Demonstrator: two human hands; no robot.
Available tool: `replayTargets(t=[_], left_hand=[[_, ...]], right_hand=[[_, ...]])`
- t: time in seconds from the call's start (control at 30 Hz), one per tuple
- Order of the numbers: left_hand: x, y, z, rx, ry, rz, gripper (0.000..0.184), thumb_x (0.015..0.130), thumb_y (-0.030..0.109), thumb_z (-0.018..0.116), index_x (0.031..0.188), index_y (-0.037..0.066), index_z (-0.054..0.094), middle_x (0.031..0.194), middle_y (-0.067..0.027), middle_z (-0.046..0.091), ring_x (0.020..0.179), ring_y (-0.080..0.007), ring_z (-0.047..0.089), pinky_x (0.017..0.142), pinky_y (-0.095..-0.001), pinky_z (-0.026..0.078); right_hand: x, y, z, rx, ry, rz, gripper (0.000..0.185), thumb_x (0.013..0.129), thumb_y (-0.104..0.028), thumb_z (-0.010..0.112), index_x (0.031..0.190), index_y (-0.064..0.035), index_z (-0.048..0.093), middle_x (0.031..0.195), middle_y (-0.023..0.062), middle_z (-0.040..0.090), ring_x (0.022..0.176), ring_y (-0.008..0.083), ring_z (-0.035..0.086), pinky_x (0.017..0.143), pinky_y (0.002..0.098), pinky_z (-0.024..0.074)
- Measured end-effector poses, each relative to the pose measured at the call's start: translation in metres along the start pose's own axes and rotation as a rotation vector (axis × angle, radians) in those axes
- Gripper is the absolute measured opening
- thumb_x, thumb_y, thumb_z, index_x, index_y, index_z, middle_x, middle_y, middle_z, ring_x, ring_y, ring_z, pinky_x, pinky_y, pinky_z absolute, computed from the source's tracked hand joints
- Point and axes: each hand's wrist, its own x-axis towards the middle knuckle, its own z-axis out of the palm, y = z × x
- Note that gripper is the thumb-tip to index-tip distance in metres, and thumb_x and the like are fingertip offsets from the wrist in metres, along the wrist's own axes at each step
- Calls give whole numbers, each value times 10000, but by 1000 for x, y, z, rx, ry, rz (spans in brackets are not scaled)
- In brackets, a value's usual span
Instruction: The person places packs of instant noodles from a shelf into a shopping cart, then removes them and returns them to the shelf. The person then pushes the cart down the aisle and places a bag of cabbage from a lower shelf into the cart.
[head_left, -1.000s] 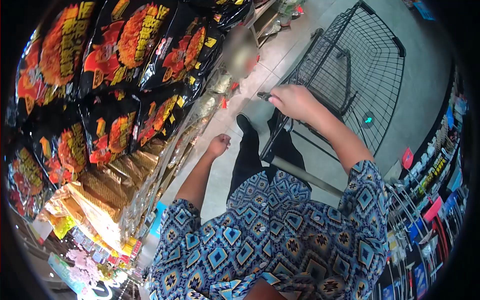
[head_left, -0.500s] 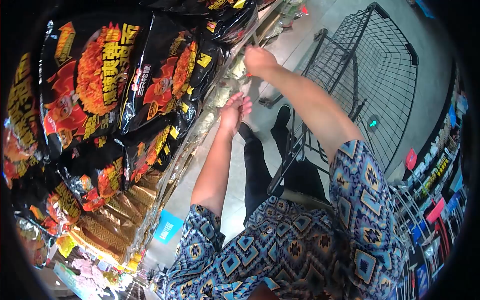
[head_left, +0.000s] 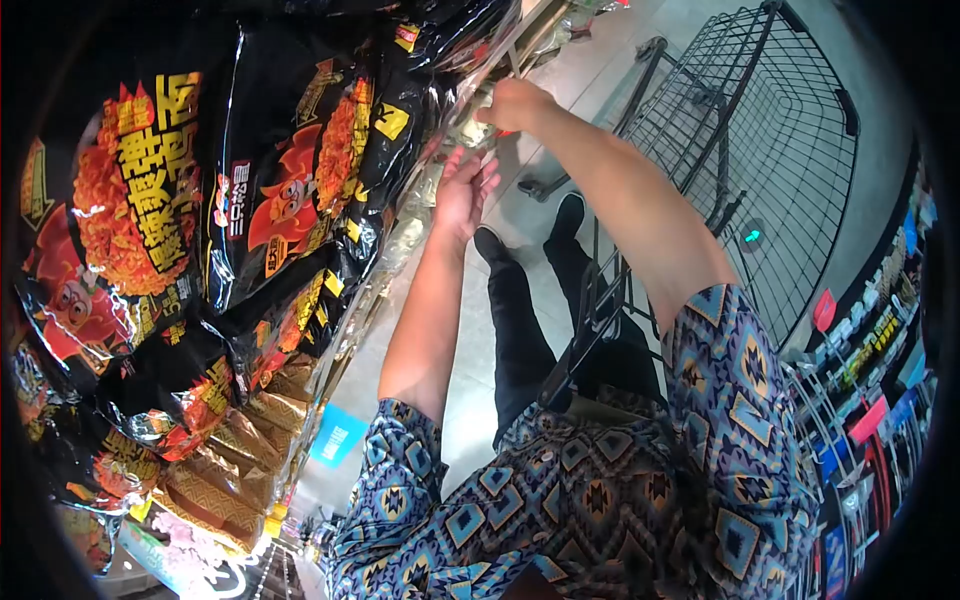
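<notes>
My right hand point(head_left: 517, 106) is closed at the edge of the shelf, beside small clear packets with pale contents point(head_left: 476, 128). Its curled fingers hide whatever they hold. A thin pale strip point(head_left: 514, 62) rises just above its knuckles. Slightly lower and to the left, my left hand point(head_left: 462, 196) is turned palm up, its fingers apart and nothing visible in it. It hovers by the front of the packets, and I cannot tell whether it touches them. Large black noodle bags point(head_left: 285, 190) with red and yellow print fill the shelf left of both hands.
A black wire shopping cart point(head_left: 790, 130) stands on the grey floor to my right, its handle near my waist. Gold patterned packages point(head_left: 215, 490) lie below the noodle bags. A blue label point(head_left: 338, 436) hangs on the shelf edge. Racks of goods point(head_left: 880, 400) line the far right.
My left hand has come a little closer to my right hand. The right hand stays closed at the shelf edge. With the view shifting, the bags sit further left and the cart further right.
</notes>
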Motion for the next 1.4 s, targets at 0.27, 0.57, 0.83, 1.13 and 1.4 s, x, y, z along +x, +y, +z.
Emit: replayTargets(t=[0.27, 0.57, 0.83, 1.13, 1.4], left_hand=[[11, -9, -11, 26, -1, -41, 377, 985, 88, 479, 1345, 82, 366, 1353, -155, 510, 1123, -282, 590, 948, -422, 504], [21, -19, -27, -88, 22, -68, 144, 964, 107, 504, 1108, 99, 507, 1281, -128, 555, 1139, -300, 578, 982, -446, 476], [44, -36, -27, -310, 36, -138, 311, 1035, 277, 357, 1130, 7, 478, 1211, -180, 549, 1189, -347, 528, 1020, -475, 441], [58, -58, -35, -489, 19, -148, 567, 1016, 449, 336, 1331, -20, 390, 1244, -203, 499, 1150, -343, 534, 993, -466, 460], [44, -65, -32, -381, 19, -68, 442, 996, 351, 384, 1327, 82, 501, 1305, -101, 568, 1150, -270, 566, 977, -433, 478]], right_hand=[[39, -22, 32, 114, 289, -180, 444, 883, -317, 501, 1223, -54, 614, 1267, 169, 616, 1184, 324, 574, 989, 381, 457], [80, -2, 75, 998, 423, -94, 382, 931, -209, 381, 1163, -16, 615, 1205, 156, 636, 1105, 297, 591, 937, 408, 463], [27, 0, 53, 932, 359, -42, 339, 803, 15, 617, 1133, -64, 630, 997, 66, 694, 901, 178, 635, 776, 291, 503], [-37, 1, 28, 1160, -124, 153, 110, 834, -76, 661, 910, 3, 658, 844, 104, 682, 639, 226, 668, 499, 365, 538], [-90, -6, 20, 1046, -263, 174, 202, 869, -52, 619, 1048, 35, 652, 937, 143, 663, 742, 221, 648, 600, 358, 543]])
